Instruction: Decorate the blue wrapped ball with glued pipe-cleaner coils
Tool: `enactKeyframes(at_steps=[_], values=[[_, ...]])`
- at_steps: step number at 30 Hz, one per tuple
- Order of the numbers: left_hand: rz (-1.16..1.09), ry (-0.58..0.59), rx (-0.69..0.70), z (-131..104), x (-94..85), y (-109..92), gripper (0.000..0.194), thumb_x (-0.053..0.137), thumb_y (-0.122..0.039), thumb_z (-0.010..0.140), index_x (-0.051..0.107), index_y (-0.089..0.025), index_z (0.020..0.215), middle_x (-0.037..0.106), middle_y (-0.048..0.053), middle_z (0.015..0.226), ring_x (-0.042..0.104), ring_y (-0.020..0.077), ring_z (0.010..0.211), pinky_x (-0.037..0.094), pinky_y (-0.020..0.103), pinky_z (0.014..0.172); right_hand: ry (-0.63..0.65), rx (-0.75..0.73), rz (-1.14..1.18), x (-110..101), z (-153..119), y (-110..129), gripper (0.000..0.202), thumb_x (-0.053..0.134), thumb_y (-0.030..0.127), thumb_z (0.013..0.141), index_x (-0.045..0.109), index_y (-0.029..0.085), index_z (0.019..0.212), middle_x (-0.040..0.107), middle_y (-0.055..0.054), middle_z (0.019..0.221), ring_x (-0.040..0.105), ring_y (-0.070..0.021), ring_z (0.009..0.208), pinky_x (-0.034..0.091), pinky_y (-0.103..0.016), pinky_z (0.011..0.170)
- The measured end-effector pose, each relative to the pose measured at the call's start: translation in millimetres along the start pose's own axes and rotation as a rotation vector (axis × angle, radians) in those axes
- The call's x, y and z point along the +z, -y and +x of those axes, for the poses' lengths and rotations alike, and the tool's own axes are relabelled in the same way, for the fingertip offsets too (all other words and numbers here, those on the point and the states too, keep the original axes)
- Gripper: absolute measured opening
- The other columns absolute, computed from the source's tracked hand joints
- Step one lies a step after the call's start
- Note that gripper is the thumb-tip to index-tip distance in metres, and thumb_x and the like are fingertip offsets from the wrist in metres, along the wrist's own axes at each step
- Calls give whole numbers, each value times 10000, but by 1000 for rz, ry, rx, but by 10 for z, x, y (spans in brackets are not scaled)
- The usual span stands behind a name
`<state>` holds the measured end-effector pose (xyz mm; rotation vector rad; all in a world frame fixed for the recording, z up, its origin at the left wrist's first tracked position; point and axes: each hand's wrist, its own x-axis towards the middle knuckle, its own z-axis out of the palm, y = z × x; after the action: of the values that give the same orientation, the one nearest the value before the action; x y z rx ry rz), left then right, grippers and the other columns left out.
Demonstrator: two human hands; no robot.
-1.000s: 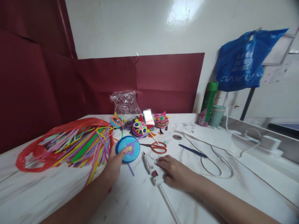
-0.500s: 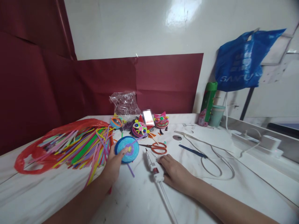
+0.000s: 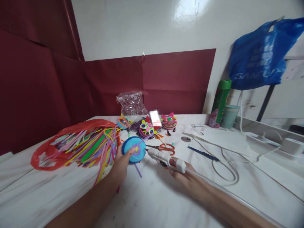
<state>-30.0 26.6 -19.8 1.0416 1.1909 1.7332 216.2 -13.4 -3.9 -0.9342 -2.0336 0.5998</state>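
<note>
My left hand (image 3: 122, 163) grips a round disc of coiled blue pipe cleaner (image 3: 128, 147), with a purple and yellow centre under the thumb. Purple pipe cleaner strands (image 3: 138, 171) stick out from the disc. My right hand (image 3: 179, 174) is closed around a white hot glue gun (image 3: 161, 157), whose dark nozzle points left at the disc's right edge. A long clear glue stick (image 3: 220, 184) trails from the gun's back along my forearm. Orange-handled scissors (image 3: 169, 148) lie just behind the gun. Whether the nozzle touches the disc, I cannot tell.
A red plastic bag (image 3: 40, 160) of colourful pipe cleaners (image 3: 87, 145) lies left. Decorated cat faces (image 3: 146, 129) stand behind, near crumpled clear plastic (image 3: 131, 103). To the right are a dark blue tool (image 3: 203, 153), a cable (image 3: 234, 167), a spray can (image 3: 219, 103) and a cup (image 3: 230, 116).
My right hand has lifted the glue gun from the table and turned it, so its nozzle now points left towards the disc. My left hand still holds the disc. The view has shifted slightly.
</note>
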Motion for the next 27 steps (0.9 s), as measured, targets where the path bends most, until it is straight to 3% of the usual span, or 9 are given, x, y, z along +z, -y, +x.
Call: enactKeyframes(at_steps=[7, 19, 27], values=[[45, 40, 5, -27, 25, 5, 608, 714, -352, 650, 488, -216, 1198, 659, 44, 932, 622, 181, 829, 501, 293, 760, 68, 14, 56, 14, -18, 36, 73, 444, 231, 809, 442, 204, 742, 471, 19, 685, 467, -137, 635, 405, -249, 581], [204, 19, 59, -128, 101, -76, 672, 722, -358, 634, 445, -234, 1234, 617, 61, 1029, 614, 189, 864, 501, 309, 767, 46, 1, 80, 55, -31, 79, 88, 444, 224, 802, 422, 200, 720, 465, 19, 682, 471, -126, 631, 391, -231, 571], [225, 11, 67, -94, 57, -20, 675, 730, -369, 627, 458, -238, 1231, 621, 72, 1055, 615, 207, 891, 497, 325, 784, 61, -4, 30, 37, -24, 102, 111, 430, 229, 815, 406, 205, 710, 459, 13, 676, 480, -131, 638, 394, -230, 570]])
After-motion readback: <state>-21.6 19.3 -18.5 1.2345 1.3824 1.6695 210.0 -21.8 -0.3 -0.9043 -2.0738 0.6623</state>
